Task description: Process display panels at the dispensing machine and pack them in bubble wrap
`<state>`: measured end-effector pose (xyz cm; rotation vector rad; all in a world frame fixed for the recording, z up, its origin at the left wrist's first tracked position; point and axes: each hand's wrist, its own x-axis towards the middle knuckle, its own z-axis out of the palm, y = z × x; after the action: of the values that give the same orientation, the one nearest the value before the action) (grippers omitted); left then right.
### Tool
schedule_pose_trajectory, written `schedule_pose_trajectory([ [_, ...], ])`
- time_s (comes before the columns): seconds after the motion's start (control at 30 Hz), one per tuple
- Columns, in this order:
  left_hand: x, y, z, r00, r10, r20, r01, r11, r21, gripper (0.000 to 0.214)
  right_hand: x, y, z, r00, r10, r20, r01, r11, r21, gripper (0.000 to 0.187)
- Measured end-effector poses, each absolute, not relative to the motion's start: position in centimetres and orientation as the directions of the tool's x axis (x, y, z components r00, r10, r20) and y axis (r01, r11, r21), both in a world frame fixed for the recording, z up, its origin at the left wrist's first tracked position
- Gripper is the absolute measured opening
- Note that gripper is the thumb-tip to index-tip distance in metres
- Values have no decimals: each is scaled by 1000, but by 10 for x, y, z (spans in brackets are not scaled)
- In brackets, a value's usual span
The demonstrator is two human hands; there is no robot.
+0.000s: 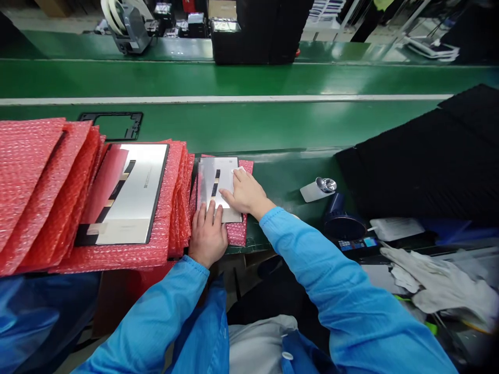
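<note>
With the silver panel (223, 181) flat on pink bubble wrap (236, 235) right of the red stack (177, 197), we judged it best to steady its near edge with our left hand (208, 234), fingers parted, and press lightly through our right hand (249, 193), thumb spread, over a white scrap (234, 171).

Head cam's looking forward and down, pretty close, over the blue sleeves (312, 259) onto the green workbench (280, 124).

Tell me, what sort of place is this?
Probably an electronics factory or workshop, judging by the long, glossy green workbench, the thin silver rectangular panel marked with black patches, and the stacked red plastic bubble-wrap sheets.
</note>
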<state>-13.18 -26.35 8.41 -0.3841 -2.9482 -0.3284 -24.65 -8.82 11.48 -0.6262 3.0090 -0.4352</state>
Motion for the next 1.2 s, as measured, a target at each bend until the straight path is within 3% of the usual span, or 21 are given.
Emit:
schedule_pose_trajectory([
  [0.13,-132,-261,87,-952,251,173,284,938,201,57,-237,-84,119,-896,-443,20,-430,857,-283,92],
  [0.7,-131,-263,86,-956,248,156,275,943,187,58,-241,-86,120,-893,-449,29,-438,853,-283,87],
  [1.03,-134,-245,73,-964,217,155,257,909,327,64,-257,-50,96,-865,-501,36,-492,830,-263,85],
  [1.2,-137,-231,89,-970,212,121,243,886,395,60,-236,-30,111,-826,-564,5,-549,801,-238,81],
])
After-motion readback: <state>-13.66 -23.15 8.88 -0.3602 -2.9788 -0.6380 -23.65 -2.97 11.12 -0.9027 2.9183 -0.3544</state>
